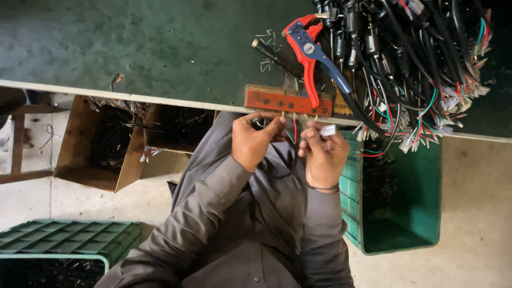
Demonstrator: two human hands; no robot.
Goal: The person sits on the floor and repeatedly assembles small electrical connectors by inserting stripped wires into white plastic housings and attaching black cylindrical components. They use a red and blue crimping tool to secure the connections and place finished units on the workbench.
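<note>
A cardboard box (101, 144) of dark wires sits well left of the hands, under the counter (133, 48) edge. The left hand (255, 140) is pinched shut on thin wires (290, 133), red and green among them, just below the red jig (287, 102) fixed to the counter edge. Just right of it, nearly touching, the right hand (322, 156) closes its fingers on a small white connector (327, 130), with a black cable (285, 170) looping down between the two wrists.

The wire ends are fine and close together; a slight twist of either grip could, I judge, send a wire into the wrong slot or bend it. A loose pinch could drop the connector into the lap.

Above the right hand lies a red-and-blue stripper (309, 53), and right of that a heap of finished cables (416, 69) overhangs the green bin (405, 197); a snag on the loop could drag some off.
</note>
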